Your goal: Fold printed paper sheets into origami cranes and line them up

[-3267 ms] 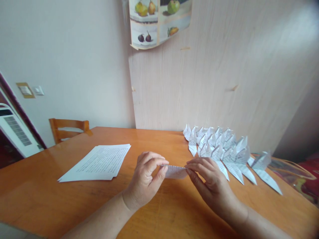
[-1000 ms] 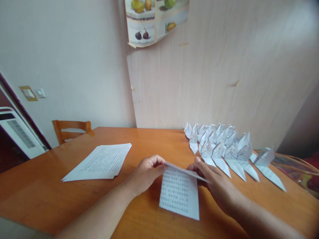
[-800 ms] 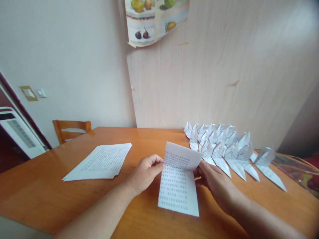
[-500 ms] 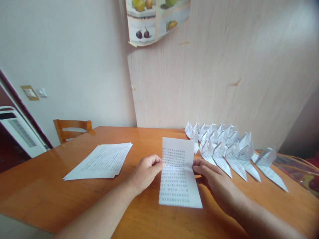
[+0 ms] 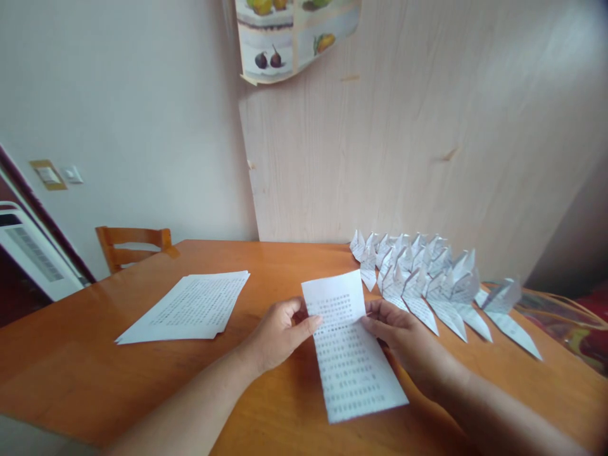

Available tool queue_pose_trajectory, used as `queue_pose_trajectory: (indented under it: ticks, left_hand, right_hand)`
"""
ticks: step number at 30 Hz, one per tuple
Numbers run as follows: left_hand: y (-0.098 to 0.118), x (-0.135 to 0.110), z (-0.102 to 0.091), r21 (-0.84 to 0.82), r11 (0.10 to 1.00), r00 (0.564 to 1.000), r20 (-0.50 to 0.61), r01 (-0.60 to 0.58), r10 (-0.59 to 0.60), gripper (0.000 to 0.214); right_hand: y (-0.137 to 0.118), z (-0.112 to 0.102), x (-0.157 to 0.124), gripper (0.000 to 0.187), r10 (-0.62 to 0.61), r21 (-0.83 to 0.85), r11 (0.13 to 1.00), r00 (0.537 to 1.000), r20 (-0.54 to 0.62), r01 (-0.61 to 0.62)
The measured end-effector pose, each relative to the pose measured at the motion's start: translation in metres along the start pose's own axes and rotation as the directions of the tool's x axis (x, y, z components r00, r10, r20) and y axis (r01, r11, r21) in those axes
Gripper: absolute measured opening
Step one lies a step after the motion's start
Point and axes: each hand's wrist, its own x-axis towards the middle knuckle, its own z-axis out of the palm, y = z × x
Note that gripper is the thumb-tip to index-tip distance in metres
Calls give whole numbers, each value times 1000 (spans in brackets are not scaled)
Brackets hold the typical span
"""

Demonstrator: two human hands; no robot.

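The left hand (image 5: 286, 334) and right hand (image 5: 395, 329) pinch a printed sheet (image 5: 351, 364) by its edges. Folded papers (image 5: 422, 272) stand far right; a paper stack (image 5: 187, 308) lies left.

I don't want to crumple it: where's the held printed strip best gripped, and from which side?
Probably pinch the printed strip by its two long edges, beyond the middle, coming from left and right. It's long, thin and flat, its near end ungripped, so opposite side grips should steady it; the left hand and right hand hold it there, thumbs on top.
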Motion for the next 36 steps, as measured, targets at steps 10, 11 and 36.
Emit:
queue_pose_trajectory:
  ticks: [10,11,36]
  left_hand:
    - [0,-4,-4,784,615,841,-278,-82,465,14]
    - [1,-6,-4,817,570,855,-233,-86,463,11]
    - [-2,-11,5,743,519,906,358,-423,225,13]
  right_hand:
    - [17,-11,13,32,-34,-451,892,997,-65,1]
    - [18,-11,14,33,-46,-498,867,997,-69,6]
    - [-4,-18,2,35,-394,-867,443,918,40,228]
